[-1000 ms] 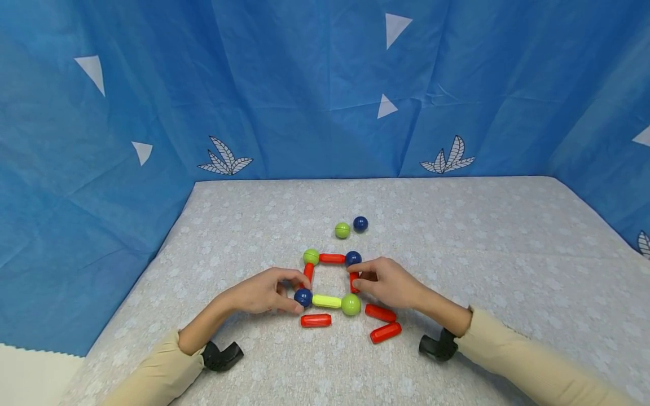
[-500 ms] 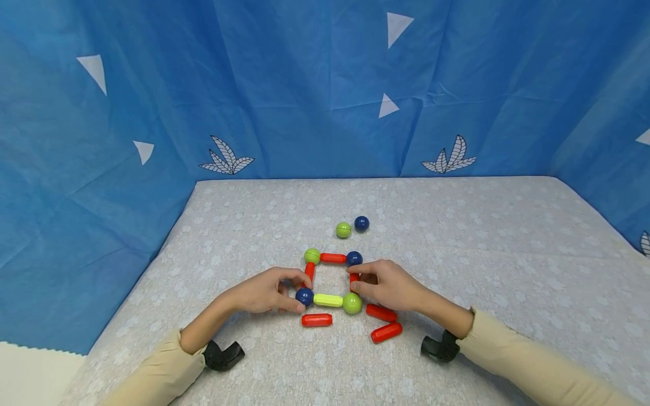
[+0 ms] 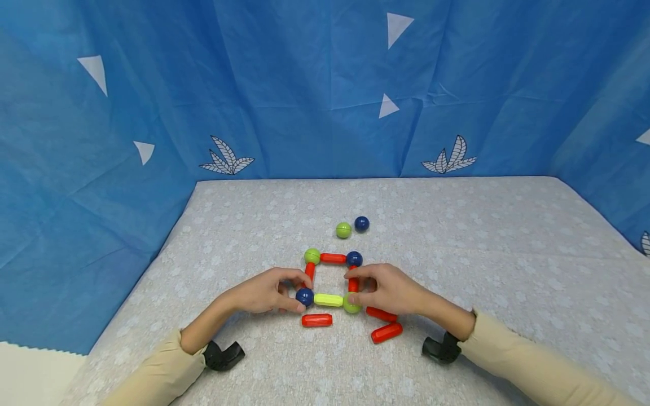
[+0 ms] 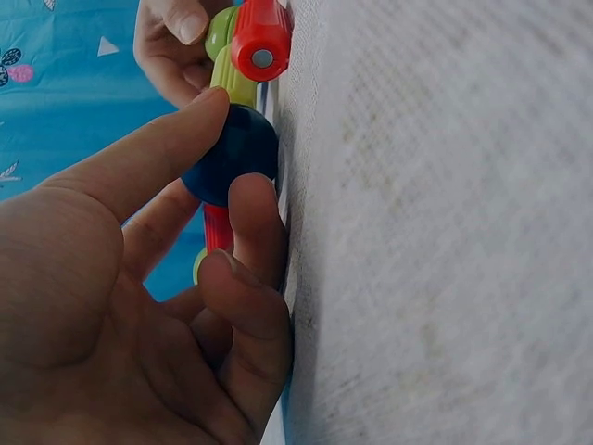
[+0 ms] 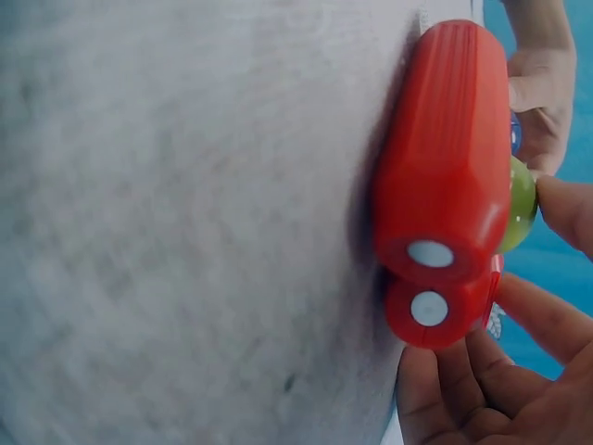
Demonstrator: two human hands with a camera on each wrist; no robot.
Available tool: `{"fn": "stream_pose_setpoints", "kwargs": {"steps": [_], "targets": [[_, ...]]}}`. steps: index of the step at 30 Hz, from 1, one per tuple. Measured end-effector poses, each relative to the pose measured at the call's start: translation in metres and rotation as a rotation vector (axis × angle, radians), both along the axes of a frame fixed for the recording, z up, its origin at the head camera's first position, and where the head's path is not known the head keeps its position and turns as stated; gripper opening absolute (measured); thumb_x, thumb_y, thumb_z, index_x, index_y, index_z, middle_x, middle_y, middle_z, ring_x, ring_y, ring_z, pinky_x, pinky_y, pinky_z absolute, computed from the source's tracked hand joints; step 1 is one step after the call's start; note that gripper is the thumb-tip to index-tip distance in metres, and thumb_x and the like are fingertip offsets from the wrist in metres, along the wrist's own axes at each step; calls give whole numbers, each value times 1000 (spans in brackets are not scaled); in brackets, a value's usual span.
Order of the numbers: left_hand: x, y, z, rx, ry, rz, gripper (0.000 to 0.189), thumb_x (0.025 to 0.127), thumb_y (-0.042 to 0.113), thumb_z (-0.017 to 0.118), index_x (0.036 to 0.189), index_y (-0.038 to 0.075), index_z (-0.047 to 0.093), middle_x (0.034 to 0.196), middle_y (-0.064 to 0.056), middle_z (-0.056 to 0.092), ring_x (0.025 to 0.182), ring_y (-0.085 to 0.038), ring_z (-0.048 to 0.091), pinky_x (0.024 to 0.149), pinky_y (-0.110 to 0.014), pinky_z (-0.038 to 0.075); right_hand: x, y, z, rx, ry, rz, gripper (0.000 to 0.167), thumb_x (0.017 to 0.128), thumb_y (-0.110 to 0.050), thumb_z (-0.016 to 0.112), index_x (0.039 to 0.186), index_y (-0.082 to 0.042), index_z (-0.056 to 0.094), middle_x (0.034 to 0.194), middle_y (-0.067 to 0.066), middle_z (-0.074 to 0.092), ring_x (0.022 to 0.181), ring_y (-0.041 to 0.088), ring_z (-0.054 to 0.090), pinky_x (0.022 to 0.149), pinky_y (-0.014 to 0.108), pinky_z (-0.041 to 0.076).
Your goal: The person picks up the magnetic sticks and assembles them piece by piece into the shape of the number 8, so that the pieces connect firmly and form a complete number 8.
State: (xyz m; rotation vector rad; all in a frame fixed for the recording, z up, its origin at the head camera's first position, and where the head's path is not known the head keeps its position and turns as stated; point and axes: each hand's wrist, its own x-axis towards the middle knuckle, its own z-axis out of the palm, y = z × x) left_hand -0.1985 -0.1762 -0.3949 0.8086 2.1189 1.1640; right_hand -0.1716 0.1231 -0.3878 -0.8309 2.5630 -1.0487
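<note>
Just below the middle of the head view lies a four-sided frame of glossy balls and ribbed rods. Its lower-left corner is a dark blue ball (image 3: 304, 297), pinched between thumb and fingertip of the left hand (image 3: 268, 290). A yellow-green rod (image 3: 328, 300) runs from it to a lime green ball (image 3: 350, 308), which the right hand's (image 3: 390, 290) thumb touches while its forefinger crosses the right-side red rod (image 3: 353, 286); whether these two digits pinch, I cannot tell. A second blue ball (image 3: 354, 259), a top red rod (image 3: 333, 258), an upper-left green ball (image 3: 312, 256) and a left-side red rod (image 3: 310, 272) make up the rest. The hands partly cover both side rods. Below the frame lies a loose red rod (image 3: 317, 320); lower right are a partly hidden red rod (image 3: 381, 314) and a slanting red rod (image 3: 386, 332), showing pale round ends in the right wrist view. Above sit a spare green ball (image 3: 343, 230) and a spare blue ball (image 3: 362, 224), on pale patterned cloth (image 3: 457, 225) before a blue curtain (image 3: 325, 67).
</note>
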Motion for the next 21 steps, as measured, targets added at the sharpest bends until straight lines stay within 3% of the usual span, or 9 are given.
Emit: {"fn": "stream_pose_setpoints", "kwargs": {"steps": [10,21], "targets": [[2,0,1,6,30,-9,30,88,21,77,115,17,65,104,-4,60,61,-12,52,53,-24,43,9,1,1,-12,18,40,31,88,-29,76,113,-10,73,81,-12,61,68,7,53,62,26,45],[2,3,3,-28,110,8,34,88,22,77,119,17,65,106,-1,61,66,-14,55,60,-27,45,12,0,1,14,58,5,27,88,-23,76,112,-11,73,81,-13,60,69,8,51,60,26,44]]}}
